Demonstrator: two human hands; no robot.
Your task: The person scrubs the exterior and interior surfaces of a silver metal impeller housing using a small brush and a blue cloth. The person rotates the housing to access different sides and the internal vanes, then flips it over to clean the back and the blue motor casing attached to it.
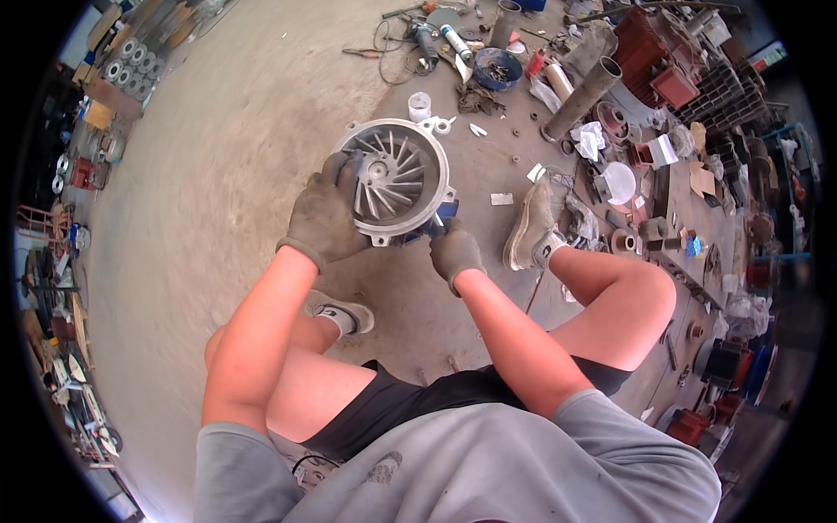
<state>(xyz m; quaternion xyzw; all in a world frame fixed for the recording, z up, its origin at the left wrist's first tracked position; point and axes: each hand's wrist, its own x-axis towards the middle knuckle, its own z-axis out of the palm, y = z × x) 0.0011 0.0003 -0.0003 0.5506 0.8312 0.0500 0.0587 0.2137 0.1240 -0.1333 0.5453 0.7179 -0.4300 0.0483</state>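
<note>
A round grey metal pump housing (443, 170) with an impeller of radial vanes (388, 179) inside stands in front of me, its open face turned up toward me. A blue part (445, 212) shows beneath its right rim. My left hand (327, 209), in a dark grey work glove, grips the housing's left side, with fingers over the rim near the vanes. At the lower right of the rim is my gloved right hand (455, 253), its fingers closed around a thin pale thing (438, 221) that is too small to make out.
Beyond the housing stand a white cup (419, 106) and a tape roll (442, 127). Farther off lie an angle grinder (425, 45), a sealant tube (455, 41) and a blue bowl of bolts (498, 69). A steel pipe (581, 100) stands at the right among scattered parts.
</note>
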